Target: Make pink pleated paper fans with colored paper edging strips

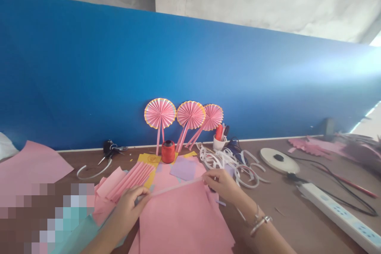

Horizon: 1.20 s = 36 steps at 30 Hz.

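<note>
A large pink paper sheet (184, 218) lies in front of me on other pink sheets. A narrow white strip (177, 187) runs along its far edge. At the strip's left end, my left hand (132, 202) is closed, thumb and fingers pressed together. My right hand (219, 184) pinches the strip and paper edge at the right corner. Left of the sheet lies pleated pink paper (133, 182). Beyond are a lilac paper square (183, 168) and a red spool of thread (168, 153). Three round pleated paper fans (160, 114) lean against the blue panel.
Curled white strips (214, 158) lie right of the sheet, near a white cup (219, 143) of tools. Further right are a round white disc (279, 160), a power strip (342, 214) and its black cable. Keys (111, 149) and another pink sheet (32, 166) lie left.
</note>
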Each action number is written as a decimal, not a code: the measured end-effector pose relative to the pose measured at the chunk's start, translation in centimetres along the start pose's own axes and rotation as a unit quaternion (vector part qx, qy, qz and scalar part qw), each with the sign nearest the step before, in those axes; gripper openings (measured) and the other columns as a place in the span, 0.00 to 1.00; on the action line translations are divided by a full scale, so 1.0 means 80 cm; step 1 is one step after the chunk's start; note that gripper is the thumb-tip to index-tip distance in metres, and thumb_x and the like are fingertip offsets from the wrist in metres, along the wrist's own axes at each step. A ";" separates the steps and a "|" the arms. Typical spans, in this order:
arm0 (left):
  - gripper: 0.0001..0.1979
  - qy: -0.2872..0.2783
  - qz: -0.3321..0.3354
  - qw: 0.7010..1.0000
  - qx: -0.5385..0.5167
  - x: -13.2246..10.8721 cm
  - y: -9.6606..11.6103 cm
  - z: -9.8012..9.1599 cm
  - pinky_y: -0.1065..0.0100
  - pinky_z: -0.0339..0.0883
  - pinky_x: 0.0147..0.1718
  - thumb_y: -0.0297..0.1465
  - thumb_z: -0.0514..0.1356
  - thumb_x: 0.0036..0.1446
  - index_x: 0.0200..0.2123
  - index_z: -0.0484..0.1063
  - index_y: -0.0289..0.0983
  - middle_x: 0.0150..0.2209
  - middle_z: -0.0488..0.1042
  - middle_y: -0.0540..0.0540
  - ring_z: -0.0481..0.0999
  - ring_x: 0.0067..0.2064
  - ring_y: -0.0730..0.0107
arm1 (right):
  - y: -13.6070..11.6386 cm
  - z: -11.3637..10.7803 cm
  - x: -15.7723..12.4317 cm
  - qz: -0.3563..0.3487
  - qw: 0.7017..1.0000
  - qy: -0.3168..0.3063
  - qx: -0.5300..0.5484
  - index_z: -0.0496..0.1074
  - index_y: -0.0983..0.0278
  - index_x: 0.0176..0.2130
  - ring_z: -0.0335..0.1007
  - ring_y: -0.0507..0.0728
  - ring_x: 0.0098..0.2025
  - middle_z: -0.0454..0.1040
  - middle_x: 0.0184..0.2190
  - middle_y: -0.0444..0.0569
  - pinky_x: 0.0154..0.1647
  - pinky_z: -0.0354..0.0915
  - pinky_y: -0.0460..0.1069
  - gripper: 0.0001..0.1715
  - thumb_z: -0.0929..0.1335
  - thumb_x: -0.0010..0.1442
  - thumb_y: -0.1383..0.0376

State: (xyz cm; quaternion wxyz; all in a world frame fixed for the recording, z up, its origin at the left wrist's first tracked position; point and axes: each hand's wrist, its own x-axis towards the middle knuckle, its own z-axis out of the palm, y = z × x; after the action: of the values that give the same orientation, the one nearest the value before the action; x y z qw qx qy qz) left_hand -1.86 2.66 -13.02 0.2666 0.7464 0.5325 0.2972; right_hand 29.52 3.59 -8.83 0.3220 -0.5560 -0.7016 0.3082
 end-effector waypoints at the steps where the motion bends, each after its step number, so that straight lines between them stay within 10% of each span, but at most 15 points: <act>1: 0.14 0.001 0.002 1.000 0.001 0.000 0.000 0.000 0.66 0.65 0.39 0.39 0.51 0.59 0.29 0.70 0.39 0.32 0.75 0.48 0.73 0.38 0.62 | 0.001 0.001 0.000 -0.005 1.000 0.006 0.000 0.70 0.66 0.20 0.59 0.49 0.22 0.67 0.19 0.43 0.22 0.55 0.43 0.15 0.62 0.53 0.65; 17: 0.15 0.078 0.056 0.995 0.037 -0.010 0.026 0.018 0.67 0.64 0.37 0.41 0.51 0.59 0.26 0.71 0.41 0.29 0.73 0.48 0.72 0.36 0.63 | 0.005 0.031 0.013 0.089 0.969 0.227 0.042 0.70 0.65 0.20 0.61 0.52 0.23 0.67 0.17 0.44 0.22 0.55 0.45 0.14 0.62 0.48 0.60; 28: 0.15 0.097 0.061 0.993 0.033 -0.010 0.024 0.027 0.68 0.64 0.36 0.39 0.52 0.59 0.25 0.71 0.41 0.28 0.74 0.48 0.72 0.35 0.64 | 0.009 0.041 0.008 0.030 0.966 0.246 -0.080 0.77 0.65 0.30 0.70 0.57 0.28 0.77 0.26 0.51 0.31 0.61 0.48 0.18 0.61 0.52 0.60; 36: 0.13 0.126 0.007 0.992 -0.006 -0.007 0.019 0.010 0.69 0.66 0.34 0.37 0.51 0.58 0.28 0.72 0.40 0.30 0.76 0.49 0.74 0.35 0.64 | 0.046 -0.019 0.016 0.144 0.901 0.407 0.041 0.77 0.68 0.31 0.68 0.59 0.27 0.77 0.24 0.52 0.28 0.60 0.49 0.20 0.64 0.49 0.56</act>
State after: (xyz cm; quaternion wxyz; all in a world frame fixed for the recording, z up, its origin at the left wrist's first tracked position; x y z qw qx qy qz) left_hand -0.48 1.64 -12.57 0.1998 0.7048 0.5550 0.3941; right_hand 32.68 5.70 -10.67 0.5541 -0.7144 -0.4080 0.1268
